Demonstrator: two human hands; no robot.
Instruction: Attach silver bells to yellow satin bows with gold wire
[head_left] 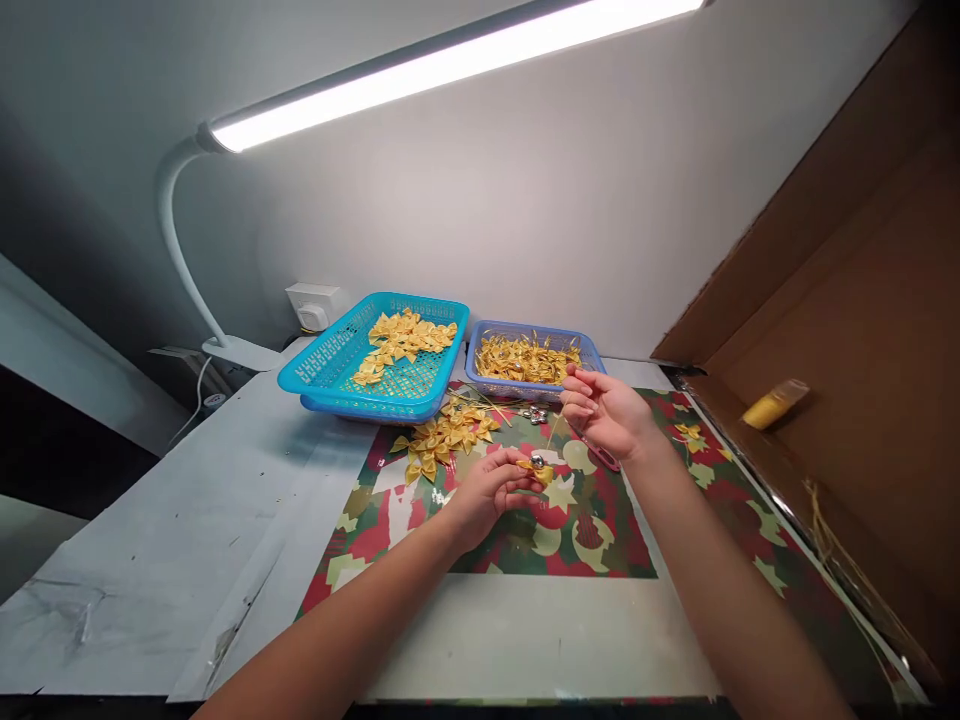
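Observation:
My left hand pinches a small gold ribbon bow with a silver bead on it, just above the red and green patterned mat. My right hand hovers a little higher and to the right, fingers curled together, and seems to pull a thin gold thread that runs down to the bow. A pile of finished gold bows lies on the mat just behind my left hand.
A turquoise basket holds gold bows; a smaller blue basket holds gold ties. Small silver bells lie before it. A desk lamp arches overhead. A cardboard box with a yellow piece stands to the right.

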